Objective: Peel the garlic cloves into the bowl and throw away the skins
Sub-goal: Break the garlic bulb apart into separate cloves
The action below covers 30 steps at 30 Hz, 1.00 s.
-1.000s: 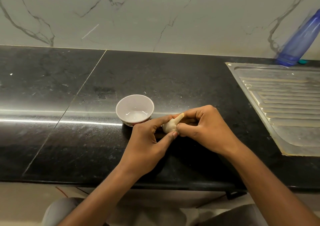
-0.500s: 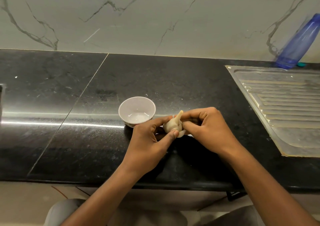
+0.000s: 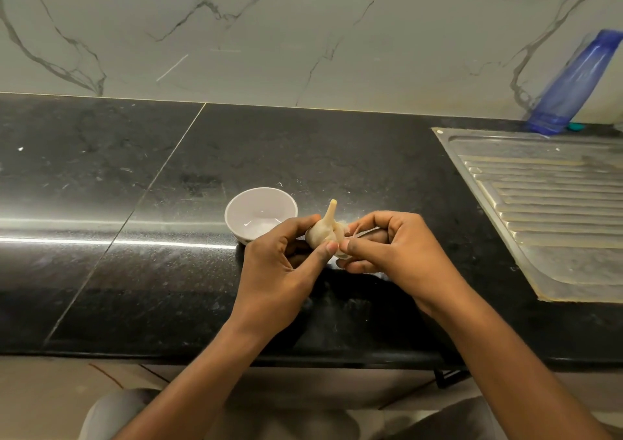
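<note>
A whole garlic bulb (image 3: 324, 232) with a pale stem pointing up is held just above the black counter, right of a small white bowl (image 3: 236, 212). My left hand (image 3: 281, 267) grips the bulb's left side between thumb and forefinger. My right hand (image 3: 392, 249) pinches the bulb's right side, where a flap of papery skin (image 3: 342, 254) hangs loose under my fingers. The bowl looks empty inside.
The black stone counter (image 3: 151, 271) runs left to right, its front edge near my forearms. A steel sink drainboard (image 3: 553, 203) lies at the right. A blue plastic bottle (image 3: 573, 86) leans against the marble wall behind it.
The bulb has turned so its stem points upward. My right fingers have shifted down its right side and pulled some skin loose. The view has dropped slightly.
</note>
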Motion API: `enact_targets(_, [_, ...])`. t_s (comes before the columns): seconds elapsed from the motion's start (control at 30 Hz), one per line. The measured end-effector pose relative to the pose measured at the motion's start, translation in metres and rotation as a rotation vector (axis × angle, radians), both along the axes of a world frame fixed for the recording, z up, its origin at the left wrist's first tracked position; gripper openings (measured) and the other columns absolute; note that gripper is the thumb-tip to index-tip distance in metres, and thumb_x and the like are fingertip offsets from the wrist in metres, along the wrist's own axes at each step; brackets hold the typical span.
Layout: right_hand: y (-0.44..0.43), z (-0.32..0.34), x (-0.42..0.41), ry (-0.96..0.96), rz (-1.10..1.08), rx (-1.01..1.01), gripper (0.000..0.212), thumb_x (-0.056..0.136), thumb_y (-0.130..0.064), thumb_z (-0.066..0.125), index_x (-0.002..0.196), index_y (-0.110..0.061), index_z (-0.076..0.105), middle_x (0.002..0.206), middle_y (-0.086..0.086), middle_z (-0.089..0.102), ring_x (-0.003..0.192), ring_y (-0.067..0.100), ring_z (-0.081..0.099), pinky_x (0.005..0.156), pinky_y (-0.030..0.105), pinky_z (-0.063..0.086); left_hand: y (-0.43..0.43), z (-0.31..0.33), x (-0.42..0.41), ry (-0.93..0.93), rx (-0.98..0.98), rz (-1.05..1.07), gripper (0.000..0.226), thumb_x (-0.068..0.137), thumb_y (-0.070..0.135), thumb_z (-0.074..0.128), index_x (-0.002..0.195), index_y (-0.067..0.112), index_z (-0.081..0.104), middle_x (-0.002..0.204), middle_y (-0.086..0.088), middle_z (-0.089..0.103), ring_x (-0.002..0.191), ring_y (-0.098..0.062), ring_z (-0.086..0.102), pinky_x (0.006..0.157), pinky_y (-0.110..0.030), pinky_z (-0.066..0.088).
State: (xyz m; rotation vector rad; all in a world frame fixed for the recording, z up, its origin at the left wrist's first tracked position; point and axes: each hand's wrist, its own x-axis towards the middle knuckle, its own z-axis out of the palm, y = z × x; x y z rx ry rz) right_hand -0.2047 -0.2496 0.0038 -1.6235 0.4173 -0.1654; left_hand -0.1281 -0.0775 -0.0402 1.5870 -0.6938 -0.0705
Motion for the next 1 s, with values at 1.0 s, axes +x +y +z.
enact_targets(1.0, [0.000, -0.015, -0.009, -0.038, 0.131, -0.490, 0.019, 0.084, -0.028, 0.090, 0.099, -0.026, 0.079, 0.091, -0.011, 0.079, 0.080, 0.005, 0.074, 0.074, 0.019, 0.059, 0.000, 0.004, -0.003, 0.076, -0.100, 0.008, 0.036, 0.091, 0.007, 0.077, 0.127, 0.009, 0.069, 0.117, 0.002, 0.078, 0.106, -0.012, 0.077, 0.093, -0.026, 0.060])
